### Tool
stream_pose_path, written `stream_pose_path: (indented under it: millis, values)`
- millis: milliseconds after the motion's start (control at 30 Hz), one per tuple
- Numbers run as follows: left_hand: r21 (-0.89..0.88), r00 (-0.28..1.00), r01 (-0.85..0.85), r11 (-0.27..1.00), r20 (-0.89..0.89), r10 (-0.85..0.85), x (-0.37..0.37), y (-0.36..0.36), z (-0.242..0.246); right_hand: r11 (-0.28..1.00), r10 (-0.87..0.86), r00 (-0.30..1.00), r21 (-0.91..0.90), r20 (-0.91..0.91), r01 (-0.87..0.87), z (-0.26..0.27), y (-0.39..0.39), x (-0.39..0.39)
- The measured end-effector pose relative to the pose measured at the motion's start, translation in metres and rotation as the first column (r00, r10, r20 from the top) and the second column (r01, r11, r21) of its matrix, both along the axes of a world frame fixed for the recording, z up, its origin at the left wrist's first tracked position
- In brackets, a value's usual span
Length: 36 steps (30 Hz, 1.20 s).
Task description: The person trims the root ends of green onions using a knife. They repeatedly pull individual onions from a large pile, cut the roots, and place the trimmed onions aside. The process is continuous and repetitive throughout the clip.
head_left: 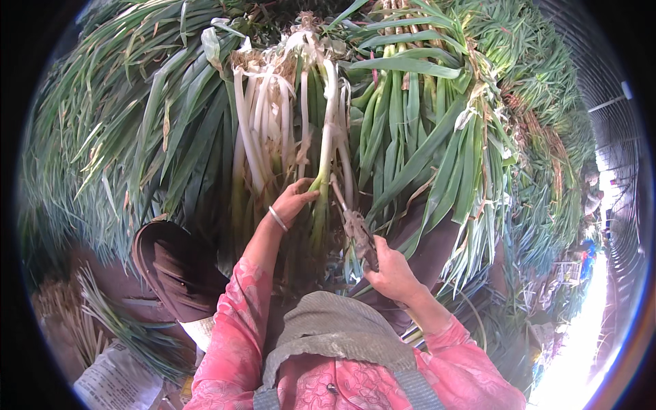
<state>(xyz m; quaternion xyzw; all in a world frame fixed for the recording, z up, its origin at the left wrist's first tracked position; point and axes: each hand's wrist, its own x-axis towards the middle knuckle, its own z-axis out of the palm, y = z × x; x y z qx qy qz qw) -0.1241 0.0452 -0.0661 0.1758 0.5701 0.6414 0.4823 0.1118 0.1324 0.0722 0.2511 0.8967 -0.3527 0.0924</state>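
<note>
My left hand [295,201], with a bangle on its wrist, holds a large leek [326,138] around its lower pale stalk, roots upward and leaves down. My right hand [392,271] grips a dirty, wrapped air blow gun [363,237] whose thin nozzle points up beside the leek's stalk. Behind the held leek, several white-stemmed leeks [260,118] lie with their roots away from me. To the right sits a bunch of leeks with broad green leaves [397,113].
Heaped leeks [128,113] rise on the left, and more leek piles [533,102] on the right. Cut leeks [133,333] and a printed sack [120,379] lie at lower left. A crate [568,272] stands far right. My knee [179,266] is beside my left arm.
</note>
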Motion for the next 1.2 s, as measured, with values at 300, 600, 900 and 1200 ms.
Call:
stream_pose_path:
  millis: [300,600,900,1200]
  values:
    - [0.243,0.935,-0.347,0.906,0.017,0.354,0.012,-0.009,-0.040,0.996,0.070,0.997,0.060,0.038,-0.072,-0.005,-0.021,-0.005]
    - [0.158,0.804,-0.515,0.842,-0.250,0.539,0.028,-0.002,-0.026,0.987,0.079,0.997,0.138,0.011,-0.080,-0.008,-0.003,-0.044]
    - [-0.068,0.851,-0.391,0.918,-0.406,0.332,0.035,-0.001,-0.002,0.966,0.010,0.997,0.260,-0.079,0.011,-0.003,0.041,-0.111]
    - [-0.295,0.564,-0.473,0.830,-0.825,0.028,0.049,-0.013,0.035,0.952,0.030,0.998,0.304,-0.051,-0.013,-0.011,0.036,-0.118]
